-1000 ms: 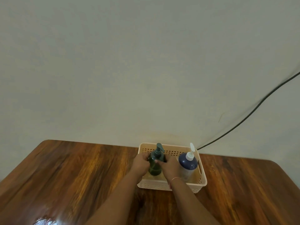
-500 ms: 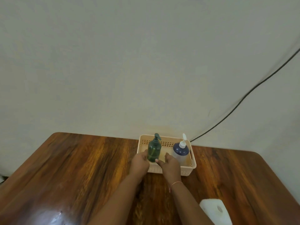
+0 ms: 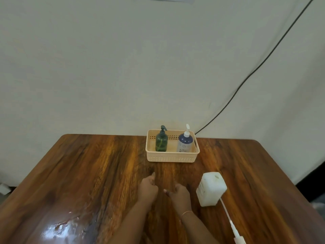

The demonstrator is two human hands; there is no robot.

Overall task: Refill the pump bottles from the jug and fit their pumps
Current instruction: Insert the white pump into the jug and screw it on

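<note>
At the far edge of the counter (image 3: 88,173), a basket (image 3: 172,158) held the green bottle (image 3: 161,142) and blue bottle (image 3: 184,143) (pumps fitted); nearer, left grip (image 3: 147,189) and right grip (image 3: 179,193) hovered loosely curled, empty; the jug (image 3: 211,189) sat just right.

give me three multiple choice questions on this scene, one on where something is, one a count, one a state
1. Where is the dark green plastic pump bottle?
A) in the beige perforated plastic basket
B) on a shelf
C) on the floor

2. How many bottles stand in that basket?
A) one
B) two
C) three

3. What do the left hand and right hand hold?
A) nothing
B) a cup each
C) a cloth together

Answers:
1 A, it stands upright in the basket's left half.
2 B, the green one and a dark blue bottle with a white pump.
3 A, both are over the wooden table with nothing in them.
</note>
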